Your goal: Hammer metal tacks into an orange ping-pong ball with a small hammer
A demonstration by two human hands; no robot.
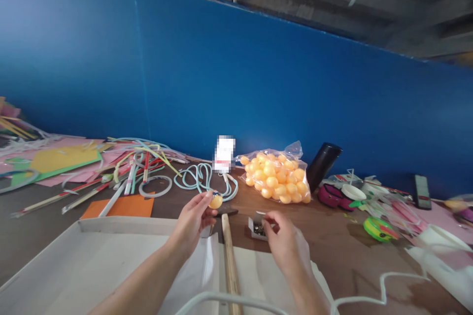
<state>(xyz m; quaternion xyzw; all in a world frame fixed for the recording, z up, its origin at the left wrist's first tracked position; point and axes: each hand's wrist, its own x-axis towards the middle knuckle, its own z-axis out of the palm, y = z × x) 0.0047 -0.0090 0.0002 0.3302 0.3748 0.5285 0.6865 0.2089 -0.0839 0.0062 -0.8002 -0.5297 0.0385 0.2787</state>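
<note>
Between the thumb and fingers of my left hand [192,219] is an orange ping-pong ball [216,201], held up over the table. A dark patch shows on top of the ball, too small to make out. My right hand [286,238] has its fingertips pinched at the edge of a small open box [254,229] of small metal pieces, perhaps tacks. What those fingers hold, if anything, is hidden. Between my hands lies a hammer [230,261], its wooden handle pointing toward me and its dark head at the far end.
Behind the box is a clear bag of orange balls [273,177], with a black bottle [325,165] leaning beside it. A pale blue cord [199,177] lies coiled left of the bag. A white tray [121,224] sits front left. A blue wall [236,74] closes off the back.
</note>
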